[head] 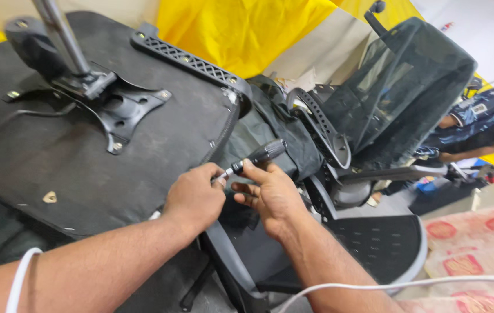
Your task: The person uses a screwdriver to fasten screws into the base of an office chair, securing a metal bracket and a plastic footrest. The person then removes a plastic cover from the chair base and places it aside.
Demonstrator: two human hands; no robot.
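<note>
An upturned black fabric-covered chair seat is filling the left half of the scene, its underside facing up. A black metal mounting plate is sitting on it at the far left, with a silver metal gas-lift column rising from the plate. A black perforated plastic armrest bar is running along the seat's far edge. To the right, a black mesh chair backrest is leaning upright. Near centre, the left hand is closing its fingers around the thin tip end of a black knurled-handle screwdriver, at the seat's right edge. The right hand is pinching the shaft just beside it, thumb on top; the handle is projecting far-right, beyond both grips. No container is visible.
</note>
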